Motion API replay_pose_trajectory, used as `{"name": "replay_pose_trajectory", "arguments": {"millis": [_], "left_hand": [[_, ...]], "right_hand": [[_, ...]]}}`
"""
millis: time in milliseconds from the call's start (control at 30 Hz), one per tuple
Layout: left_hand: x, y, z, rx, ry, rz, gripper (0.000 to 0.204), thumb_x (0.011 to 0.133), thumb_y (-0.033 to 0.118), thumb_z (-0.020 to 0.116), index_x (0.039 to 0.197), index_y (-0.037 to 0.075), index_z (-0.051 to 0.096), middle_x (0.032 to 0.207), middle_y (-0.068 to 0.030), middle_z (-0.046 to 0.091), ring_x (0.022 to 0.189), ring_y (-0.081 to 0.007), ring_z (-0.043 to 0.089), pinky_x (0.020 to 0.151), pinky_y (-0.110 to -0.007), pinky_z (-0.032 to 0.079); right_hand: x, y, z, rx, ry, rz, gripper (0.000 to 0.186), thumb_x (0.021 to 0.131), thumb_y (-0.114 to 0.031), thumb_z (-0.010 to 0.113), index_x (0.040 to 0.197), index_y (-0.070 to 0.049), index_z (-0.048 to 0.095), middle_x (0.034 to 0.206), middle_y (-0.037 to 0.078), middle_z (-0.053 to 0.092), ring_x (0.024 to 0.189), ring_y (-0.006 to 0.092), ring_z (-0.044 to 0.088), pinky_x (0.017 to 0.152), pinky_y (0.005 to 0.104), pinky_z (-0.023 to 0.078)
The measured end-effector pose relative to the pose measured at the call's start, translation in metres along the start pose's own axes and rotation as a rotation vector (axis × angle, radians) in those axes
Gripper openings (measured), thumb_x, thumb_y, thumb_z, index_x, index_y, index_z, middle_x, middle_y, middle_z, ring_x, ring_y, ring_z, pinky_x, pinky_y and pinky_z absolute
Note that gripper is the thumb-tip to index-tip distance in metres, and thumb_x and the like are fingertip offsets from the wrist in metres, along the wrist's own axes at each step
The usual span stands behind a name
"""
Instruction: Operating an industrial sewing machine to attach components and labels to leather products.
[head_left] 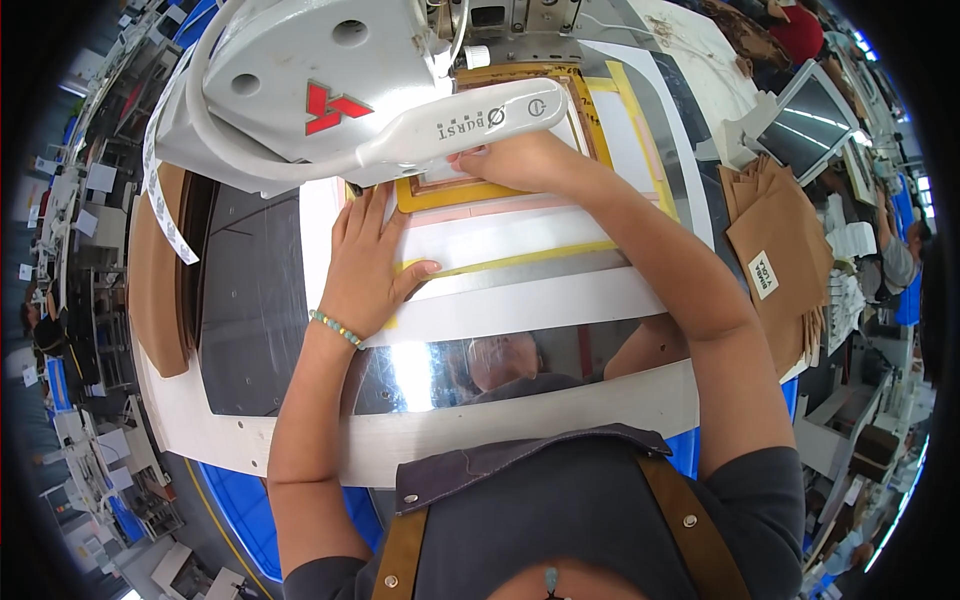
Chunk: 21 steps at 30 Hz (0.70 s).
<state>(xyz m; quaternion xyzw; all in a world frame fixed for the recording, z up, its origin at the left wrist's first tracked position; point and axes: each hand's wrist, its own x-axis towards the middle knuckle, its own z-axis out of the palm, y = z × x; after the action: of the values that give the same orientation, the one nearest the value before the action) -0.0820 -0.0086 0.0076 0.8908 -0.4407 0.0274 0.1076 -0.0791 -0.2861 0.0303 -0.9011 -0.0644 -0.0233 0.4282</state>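
My left hand (365, 255) lies flat with its fingers stretched out, beside the near left corner of a yellow frame (425, 200). Its thumb rests over the yellow tape on a white sheet (500, 240). A beaded bracelet (336, 329) circles that wrist. My right hand (525, 162) reaches over the frame from the right, with its fingers drawn together near the inner border. What they hold, if anything, is partly covered by a white light-grey machine part (480, 120) and too small to name.
A large white sewing machine head (290, 70) overhangs the work from the back left. Brown folded pieces (160, 290) stand at the left, and brown paper bags (775, 240) are stacked at the right. Behind them is a screen (808, 118). A shiny metal plate (480, 365) lies nearest me.
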Motion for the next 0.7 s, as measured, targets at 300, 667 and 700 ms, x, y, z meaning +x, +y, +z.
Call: {"name": "replay_pose_trajectory", "arguments": {"millis": [300,667,700], "left_hand": [[0.002,0.005,-0.002,0.011,-0.008,-0.028,0.081,0.102,0.062,0.054,0.153,-0.001,0.053,0.170,-0.0282,0.032,0.160,-0.0445,0.024,0.128,-0.053,0.020],[0.002,0.002,0.002,0.018,0.048,-0.016,0.074,0.101,0.057,0.060,0.146,-0.002,0.061,0.165,-0.0288,0.039,0.154,-0.0454,0.031,0.128,-0.053,0.020],[0.001,0.002,0.002,0.019,0.026,-0.018,0.074,0.101,0.057,0.060,0.146,-0.002,0.061,0.165,-0.0288,0.039,0.154,-0.0454,0.031,0.128,-0.053,0.020]], "right_hand": [[0.005,0.000,0.002,0.088,-0.033,-0.018,0.011,0.089,-0.013,0.074,0.097,-0.006,0.075,0.095,0.008,0.078,0.092,0.0194,0.074,0.086,0.0356,0.057],[-0.009,0.027,-0.115,-0.323,-0.329,0.096,0.006,0.084,-0.011,0.077,0.087,-0.005,0.077,0.076,0.004,0.073,0.071,0.0126,0.065,0.067,0.0297,0.049],[-0.014,0.026,-0.115,-0.337,-0.333,0.104,0.006,0.084,-0.011,0.077,0.087,-0.005,0.077,0.076,0.004,0.073,0.071,0.0126,0.065,0.067,0.0297,0.049]]}}
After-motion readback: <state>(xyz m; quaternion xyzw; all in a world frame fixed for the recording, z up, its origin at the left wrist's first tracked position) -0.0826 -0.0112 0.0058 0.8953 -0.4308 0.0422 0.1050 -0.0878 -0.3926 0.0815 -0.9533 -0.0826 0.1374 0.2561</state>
